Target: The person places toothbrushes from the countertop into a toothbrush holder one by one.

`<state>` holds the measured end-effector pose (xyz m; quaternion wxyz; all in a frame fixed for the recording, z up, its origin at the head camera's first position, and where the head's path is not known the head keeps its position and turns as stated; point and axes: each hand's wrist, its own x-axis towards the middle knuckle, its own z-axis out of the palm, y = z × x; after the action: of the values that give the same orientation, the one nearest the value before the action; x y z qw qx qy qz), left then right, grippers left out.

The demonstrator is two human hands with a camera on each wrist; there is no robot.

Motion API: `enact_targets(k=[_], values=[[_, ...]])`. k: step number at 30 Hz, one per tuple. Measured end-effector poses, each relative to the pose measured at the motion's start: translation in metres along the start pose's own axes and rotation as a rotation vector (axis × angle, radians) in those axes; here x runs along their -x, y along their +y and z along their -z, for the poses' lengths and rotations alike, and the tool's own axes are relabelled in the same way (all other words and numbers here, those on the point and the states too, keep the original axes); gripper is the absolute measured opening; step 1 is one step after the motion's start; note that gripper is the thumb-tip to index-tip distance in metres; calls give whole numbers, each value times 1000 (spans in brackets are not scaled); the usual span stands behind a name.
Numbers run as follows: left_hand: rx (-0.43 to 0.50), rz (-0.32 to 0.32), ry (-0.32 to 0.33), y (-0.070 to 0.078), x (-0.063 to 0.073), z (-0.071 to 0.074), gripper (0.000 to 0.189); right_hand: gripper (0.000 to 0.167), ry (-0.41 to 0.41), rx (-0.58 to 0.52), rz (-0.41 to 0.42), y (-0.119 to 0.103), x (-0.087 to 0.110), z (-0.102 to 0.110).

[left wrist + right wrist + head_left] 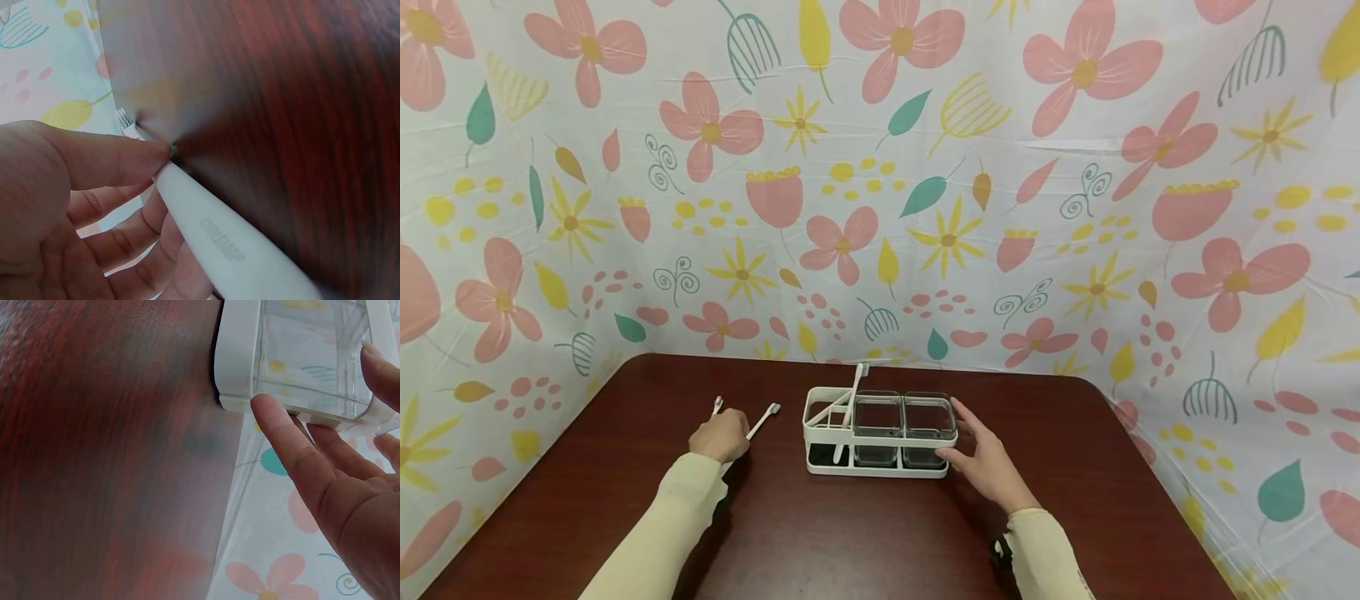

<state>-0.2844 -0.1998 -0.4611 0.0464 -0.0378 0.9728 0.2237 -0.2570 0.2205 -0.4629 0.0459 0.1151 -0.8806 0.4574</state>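
A white toothbrush holder (886, 473) stands on the table with two clear square cups (877, 414) in its right part. One toothbrush (853, 396) leans upright in its left section. My right hand (988, 462) holds the holder's right end, thumb toward the front and fingers toward the back; in the right wrist view a fingertip (267, 406) meets the white frame. To the left, my left hand (721, 435) is low over the table, near two white toothbrushes. In the left wrist view, its thumb and fingers pinch a white toothbrush (219, 237) with lettering on its handle.
The dark red-brown table (820, 533) has rounded far corners. Behind it and along both sides hangs a flower-patterned cloth (880, 175). A dark band (1002, 550) circles my right wrist.
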Motion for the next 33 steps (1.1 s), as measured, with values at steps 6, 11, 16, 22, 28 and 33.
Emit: enact_targets(k=[6,11,16,22,28,33], values=[[-5,3,7,-1,0,-1,9,85,-7,-24,6,1,0,-1],[-9,4,17,-2,0,-1,8,85,-13,-18,14,3,-1,-1],[-3,0,33,-1,0,1,5,84,0,39,40,3,-2,1],[6,-18,55,0,0,5,5,84,4,70,29,0,-1,2],[43,-30,93,0,1,6,5,87,33,86,50,-5,-3,3],[82,-31,116,1,-2,6,7,86,32,70,66,-7,-5,3]])
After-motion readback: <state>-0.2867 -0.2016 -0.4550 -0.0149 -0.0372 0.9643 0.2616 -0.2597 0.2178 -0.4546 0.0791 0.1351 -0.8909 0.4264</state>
